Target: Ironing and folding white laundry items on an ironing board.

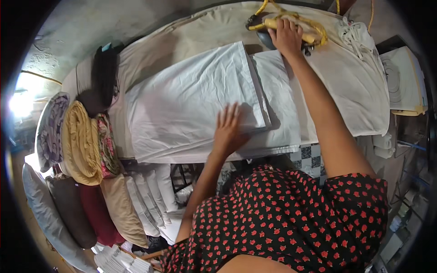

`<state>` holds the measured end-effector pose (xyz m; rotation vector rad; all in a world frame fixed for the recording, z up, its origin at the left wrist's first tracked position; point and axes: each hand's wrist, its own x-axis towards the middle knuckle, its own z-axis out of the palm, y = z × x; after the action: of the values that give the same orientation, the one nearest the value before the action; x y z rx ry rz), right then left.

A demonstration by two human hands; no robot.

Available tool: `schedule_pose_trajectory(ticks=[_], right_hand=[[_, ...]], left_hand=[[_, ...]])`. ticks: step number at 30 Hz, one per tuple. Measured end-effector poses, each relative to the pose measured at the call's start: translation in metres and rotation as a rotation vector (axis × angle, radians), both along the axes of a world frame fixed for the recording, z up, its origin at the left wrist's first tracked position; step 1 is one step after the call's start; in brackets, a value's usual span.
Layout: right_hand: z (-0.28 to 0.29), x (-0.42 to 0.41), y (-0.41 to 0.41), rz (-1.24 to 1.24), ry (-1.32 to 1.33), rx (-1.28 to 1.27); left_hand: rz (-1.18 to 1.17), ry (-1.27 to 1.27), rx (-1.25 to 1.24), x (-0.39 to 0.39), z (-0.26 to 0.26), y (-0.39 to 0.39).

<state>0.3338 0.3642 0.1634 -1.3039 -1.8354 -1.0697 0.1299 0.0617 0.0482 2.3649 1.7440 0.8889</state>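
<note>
A folded white cloth (194,99) lies across the padded ironing surface (344,99), with creases over its upper layer. My left hand (228,128) rests on this cloth near its front right corner, fingers spread and holding nothing. At the far side, my right hand (287,37) is closed over the yellow handle of a clothes iron (265,40). Part of the iron's dark body shows left of the hand; its underside is hidden. A yellow cord (321,32) loops around the handle.
Folded textiles (80,140) and dark cloth (104,76) sit at the left end. Pillows or filled covers (111,204) stand below them. A crumpled white cloth (358,36) lies at the far right, near a pale, box-like appliance (397,80).
</note>
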Motion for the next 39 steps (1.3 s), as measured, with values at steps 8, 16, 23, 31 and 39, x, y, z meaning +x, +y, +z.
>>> schedule_pose_trajectory(ticks=[8,16,23,31,39], right_hand=[[0.026,0.008,0.014,0.422,0.018,0.120],[-0.067,-0.087,-0.197,1.113,1.560,-1.738],[-0.066,-0.168,-0.312,1.444,0.358,-1.034],[-0.054,-0.211,-0.299,1.670,0.226,-1.448],[-0.102,-0.203,-0.083,0.782,0.613,-1.141]], left_hand=[[-0.062,-0.416,0.062,-0.004,-0.052,0.008],[-0.415,-0.504,-0.180,-0.058,0.022,-0.077],[0.211,-1.293,0.032,-0.112,0.076,-0.130],[0.972,-1.036,0.656,-0.270,0.013,-0.320],[1.252,-0.800,1.181,-0.265,0.090,-0.419]])
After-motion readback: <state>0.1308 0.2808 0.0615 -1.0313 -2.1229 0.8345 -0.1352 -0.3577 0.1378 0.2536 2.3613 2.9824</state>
